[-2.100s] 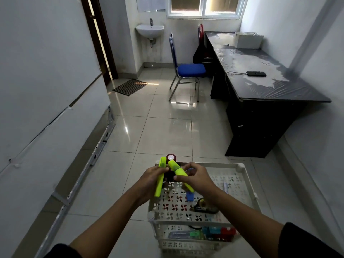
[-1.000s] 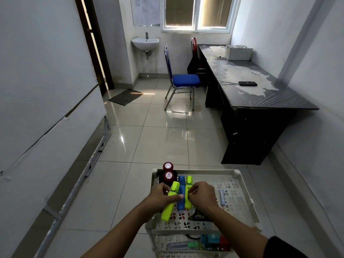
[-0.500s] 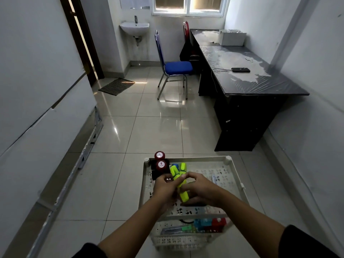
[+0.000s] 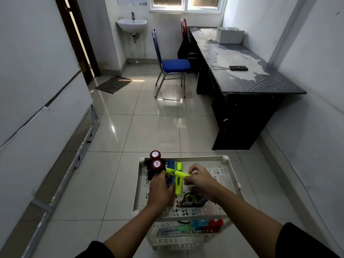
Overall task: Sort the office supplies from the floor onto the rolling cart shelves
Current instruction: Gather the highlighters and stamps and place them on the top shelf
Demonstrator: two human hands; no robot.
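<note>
Right hand (image 4: 200,180) pinches highlighter (image 4: 176,173) above cart (image 4: 235,175) top.

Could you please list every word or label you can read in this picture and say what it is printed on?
"TOP": on the red cap of the nearer stamp.
"JENIA": on the tape dispenser; smaller print beneath is blurred.
Black print on the lying yellow highlighter: too blurred to read.
Farther stamp: mark unreadable.

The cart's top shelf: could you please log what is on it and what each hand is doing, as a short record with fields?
top shelf: white, perforated
held item: yellow highlighter, tilted above the shelf
right hand: pinches the highlighter's near end
left hand: over the shelf's left side, grasp unclear
lying on shelf: blue marker, second yellow highlighter, tape dispenser
far left corner: two red-capped stamps
</note>
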